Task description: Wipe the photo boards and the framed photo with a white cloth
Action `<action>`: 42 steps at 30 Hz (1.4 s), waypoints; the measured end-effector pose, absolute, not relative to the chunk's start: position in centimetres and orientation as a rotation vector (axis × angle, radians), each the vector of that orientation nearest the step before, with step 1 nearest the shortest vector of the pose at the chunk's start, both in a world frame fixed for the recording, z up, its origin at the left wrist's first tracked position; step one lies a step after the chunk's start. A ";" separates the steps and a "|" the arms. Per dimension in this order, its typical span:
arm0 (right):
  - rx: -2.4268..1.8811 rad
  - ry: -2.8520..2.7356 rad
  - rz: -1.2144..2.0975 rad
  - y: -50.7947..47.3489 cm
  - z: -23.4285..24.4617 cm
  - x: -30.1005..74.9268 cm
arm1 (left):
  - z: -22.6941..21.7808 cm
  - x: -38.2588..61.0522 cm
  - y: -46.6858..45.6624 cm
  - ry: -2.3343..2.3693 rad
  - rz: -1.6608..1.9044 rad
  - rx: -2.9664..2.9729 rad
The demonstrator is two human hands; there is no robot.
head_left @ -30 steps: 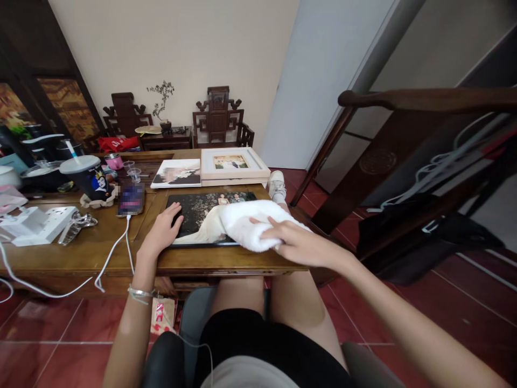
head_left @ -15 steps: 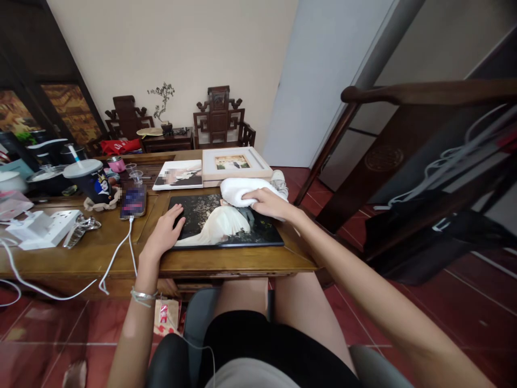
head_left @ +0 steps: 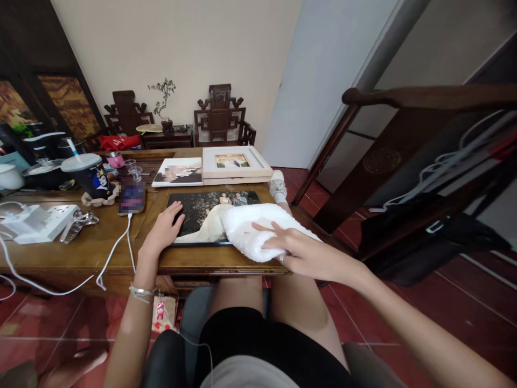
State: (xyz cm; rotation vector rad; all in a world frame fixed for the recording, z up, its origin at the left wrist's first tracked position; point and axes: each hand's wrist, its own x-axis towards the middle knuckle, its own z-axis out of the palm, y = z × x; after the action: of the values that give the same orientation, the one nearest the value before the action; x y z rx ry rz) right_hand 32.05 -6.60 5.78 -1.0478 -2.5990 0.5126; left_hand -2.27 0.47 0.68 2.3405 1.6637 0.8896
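Note:
A dark photo panel (head_left: pixel 202 207) lies flat at the near edge of the wooden table (head_left: pixel 92 245). My left hand (head_left: pixel 163 230) rests open on the panel's left edge, fingers spread flat. My right hand (head_left: pixel 301 250) presses a folded white cloth (head_left: pixel 248 231) onto the panel's near right corner, fingers curled over the cloth. The cloth hides that corner of the picture.
Behind the panel lie a second photo print (head_left: pixel 178 172) and a light wooden framed picture (head_left: pixel 234 163). To the left are a phone (head_left: pixel 131 197) on a white cable, a lidded cup (head_left: pixel 89 175), a power strip (head_left: pixel 48 222) and small clutter. A dark wooden rack (head_left: pixel 404 178) stands at the right.
My right hand has drawn the cloth from the panel's far right corner back to its near right corner. The left hand has stayed put.

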 end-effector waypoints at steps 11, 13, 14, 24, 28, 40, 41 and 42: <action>-1.020 -2.570 0.309 3.7 4.5 29.8 | 0.9 -2.3 0.4 1.679 0.875 2.350; -1.055 -2.542 0.294 5.6 4.5 29.4 | 0.9 -2.3 0.4 1.681 0.875 2.351; -1.072 -2.529 0.285 6.3 4.5 29.2 | 0.9 -2.3 0.3 1.678 0.878 2.352; -1.047 -2.571 0.179 2.7 3.5 28.7 | 0.5 -2.5 0.6 1.668 0.901 2.368; -1.045 -2.619 0.261 -2.5 4.1 29.0 | 0.5 -2.4 0.7 1.672 0.893 2.360; -0.965 -2.738 0.349 -5.8 5.6 27.3 | 0.6 -2.3 0.5 1.660 0.901 2.343; -0.945 -2.732 0.336 -4.6 5.4 27.0 | 0.6 -2.3 0.5 1.658 0.905 2.338; -0.921 -2.726 0.324 -3.3 5.3 26.7 | 0.7 -2.3 0.4 1.655 0.907 2.336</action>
State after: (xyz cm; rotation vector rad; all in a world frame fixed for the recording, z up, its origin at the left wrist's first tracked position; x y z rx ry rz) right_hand 26.70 -3.26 5.34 -0.9214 -2.7261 0.3238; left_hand -2.25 0.44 0.65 2.3362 1.6554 0.9072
